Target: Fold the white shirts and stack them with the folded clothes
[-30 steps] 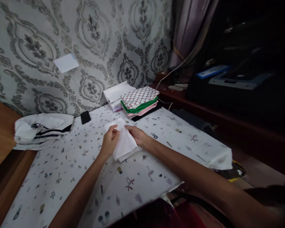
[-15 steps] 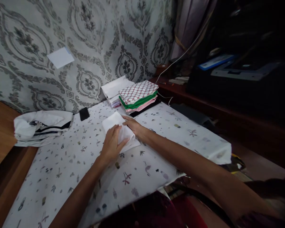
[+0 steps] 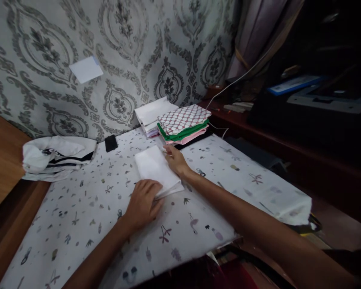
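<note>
White cloth (image 3: pixel 156 166), hands (image 3: pixel 142 202) at edges, tablecloth (image 3: pixel 93 204) beneath

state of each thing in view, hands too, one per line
white cloth, folded, on the tablecloth
left hand, at the cloth's near end
right hand, at its right edge, grip unclear
multicoloured stack, folded
white stack, folded
phone, lying flat
white garment, loosely bundled

Phone (image 3: pixel 111 143): black, on the bench (image 3: pixel 86 218) near the wall (image 3: pixel 156 44)
Paper (image 3: pixel 86 70): white, on the wall
Curtain (image 3: pixel 255 32): pale, gathered in
</note>
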`<state>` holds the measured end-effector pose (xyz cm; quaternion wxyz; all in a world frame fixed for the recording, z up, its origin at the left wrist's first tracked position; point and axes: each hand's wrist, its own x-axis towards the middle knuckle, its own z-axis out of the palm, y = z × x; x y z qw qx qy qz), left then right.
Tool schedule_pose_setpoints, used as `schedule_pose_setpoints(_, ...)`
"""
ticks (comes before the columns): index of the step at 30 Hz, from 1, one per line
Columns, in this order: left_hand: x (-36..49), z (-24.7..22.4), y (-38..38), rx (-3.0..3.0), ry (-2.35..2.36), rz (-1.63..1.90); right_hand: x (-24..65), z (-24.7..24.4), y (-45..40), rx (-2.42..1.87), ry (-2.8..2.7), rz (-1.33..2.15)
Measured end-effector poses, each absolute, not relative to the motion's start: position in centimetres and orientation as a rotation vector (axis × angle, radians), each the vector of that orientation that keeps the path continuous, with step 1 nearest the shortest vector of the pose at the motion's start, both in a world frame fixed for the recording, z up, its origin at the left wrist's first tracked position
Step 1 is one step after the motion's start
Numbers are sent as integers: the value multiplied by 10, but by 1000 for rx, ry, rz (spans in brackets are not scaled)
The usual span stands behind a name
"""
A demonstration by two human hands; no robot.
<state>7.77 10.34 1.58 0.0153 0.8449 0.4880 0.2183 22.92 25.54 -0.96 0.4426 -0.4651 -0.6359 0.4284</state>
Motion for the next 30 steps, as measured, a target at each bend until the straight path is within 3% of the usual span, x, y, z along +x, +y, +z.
schedule_pose_setpoints(3,68,24,122,2448,1603,814,228,0,236,-996,-1986,674)
schedule_pose_setpoints(7,54,10,157,2261,1682,909,214,2,206,-997,-2364,495)
schedule_pose_setpoints(12,42,-16,183,2239,1672,687,211,-13,195,-1199,-2498,420)
schedule_pose_setpoints(19,35,-3,224,2257,1602,391,215,-20,191,-1151,-2530,324)
schedule_pose_setpoints(30,54,-4,293,2109,1763,308,215,-15,191,-1151,-2574,379)
